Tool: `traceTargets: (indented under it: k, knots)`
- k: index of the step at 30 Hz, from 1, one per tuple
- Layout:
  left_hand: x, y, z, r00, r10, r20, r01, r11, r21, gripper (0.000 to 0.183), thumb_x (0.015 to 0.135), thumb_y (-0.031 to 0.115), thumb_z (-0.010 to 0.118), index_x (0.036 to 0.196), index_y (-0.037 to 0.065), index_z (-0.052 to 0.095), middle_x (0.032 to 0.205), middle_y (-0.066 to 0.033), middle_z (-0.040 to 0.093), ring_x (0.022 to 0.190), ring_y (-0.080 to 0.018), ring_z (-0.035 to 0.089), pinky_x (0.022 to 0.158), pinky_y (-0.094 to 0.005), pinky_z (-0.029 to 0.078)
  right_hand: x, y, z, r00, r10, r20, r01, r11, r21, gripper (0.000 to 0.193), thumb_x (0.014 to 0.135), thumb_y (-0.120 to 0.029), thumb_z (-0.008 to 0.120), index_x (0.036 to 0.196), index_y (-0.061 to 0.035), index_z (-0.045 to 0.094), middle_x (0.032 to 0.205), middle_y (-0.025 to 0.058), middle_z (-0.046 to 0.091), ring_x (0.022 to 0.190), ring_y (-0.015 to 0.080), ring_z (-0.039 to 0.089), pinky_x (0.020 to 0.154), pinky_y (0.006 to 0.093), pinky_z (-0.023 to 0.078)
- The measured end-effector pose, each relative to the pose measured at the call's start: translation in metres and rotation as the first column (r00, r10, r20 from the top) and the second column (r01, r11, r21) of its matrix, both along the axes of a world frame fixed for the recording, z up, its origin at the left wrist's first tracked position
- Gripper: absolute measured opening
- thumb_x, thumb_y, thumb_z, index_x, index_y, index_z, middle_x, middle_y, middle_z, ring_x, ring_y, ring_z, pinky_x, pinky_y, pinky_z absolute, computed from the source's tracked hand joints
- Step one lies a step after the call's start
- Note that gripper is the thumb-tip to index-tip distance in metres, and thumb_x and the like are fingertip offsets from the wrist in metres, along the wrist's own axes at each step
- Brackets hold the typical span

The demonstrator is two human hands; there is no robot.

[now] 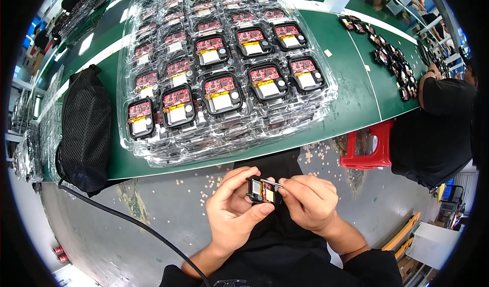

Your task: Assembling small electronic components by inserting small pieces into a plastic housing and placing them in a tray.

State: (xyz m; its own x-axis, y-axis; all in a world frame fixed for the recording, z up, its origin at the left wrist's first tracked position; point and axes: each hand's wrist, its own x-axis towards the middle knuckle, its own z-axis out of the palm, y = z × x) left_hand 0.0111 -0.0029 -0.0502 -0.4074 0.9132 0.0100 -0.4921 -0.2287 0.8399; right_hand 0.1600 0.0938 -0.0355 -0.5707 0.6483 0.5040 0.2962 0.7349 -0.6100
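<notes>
Over my lap, my left hand (233,211) grips a small black-framed electronic device (263,190) by its edges, tilted, with its inside showing. A red circuit board and pale blocks are visible in it. My right hand (311,199) pinches a thin silver metal tool, seemingly tweezers (272,183), between thumb and fingers. The tool's end lies over the upper part of the device; whether it touches is too small to tell. Beyond my hands, clear plastic trays (229,129) are stacked on the green table (351,93). The top one bears rows of similar open devices (222,93).
A black mesh bag (85,126) stands at the table's left, and a black cable (137,224) runs from it toward my left arm. To the right, another person (433,129) sits by a red stool (368,147). More devices (389,57) lie in a line at the far right.
</notes>
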Motion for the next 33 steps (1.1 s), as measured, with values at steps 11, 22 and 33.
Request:
traceTargets:
  k: [11,22,33]
  knots:
    - [-0.026,-0.005,0.026,0.959,0.092,-0.269,-0.041,0.981,0.188,0.063,0.071,-0.006,0.090,0.125,-0.003,0.057,0.126,-0.0197,0.055,0.117,-0.0337,0.065,0.099,-0.0436,0.057,0.009,0.018,0.015,0.999,0.016,-0.047,-0.021,0.995,-0.099,0.020,0.078,-0.006,0.084,0.095,-0.0003,0.074,0.083,0.0100,0.071,0.061,0.0220,0.068,0.055,0.0306,0.054]
    - [-0.112,0.073,0.119,0.188,0.351,-0.917,-0.402,0.879,0.254,0.030,0.076,-0.010,0.082,0.097,-0.002,0.061,0.110,-0.0116,0.060,0.097,-0.0180,0.065,0.090,-0.0310,0.055,0.019,0.007,0.011,0.996,-0.029,-0.087,0.014,0.986,-0.165,0.016,0.082,-0.003,0.081,0.095,0.0013,0.073,0.085,0.0121,0.072,0.063,0.0203,0.068,0.054,0.0283,0.053]
    - [-0.121,0.101,0.128,-0.134,-0.006,-0.991,-0.368,0.929,0.044,0.034,0.078,0.013,0.084,0.106,-0.003,0.074,0.107,-0.0197,0.074,0.095,-0.0345,0.071,0.086,-0.0389,0.055,0.029,0.008,0.005,0.988,-0.089,-0.126,0.061,0.975,-0.211,0.016,0.084,-0.003,0.081,0.096,0.0020,0.072,0.083,0.0117,0.070,0.061,0.0158,0.061,0.054,0.0263,0.048]
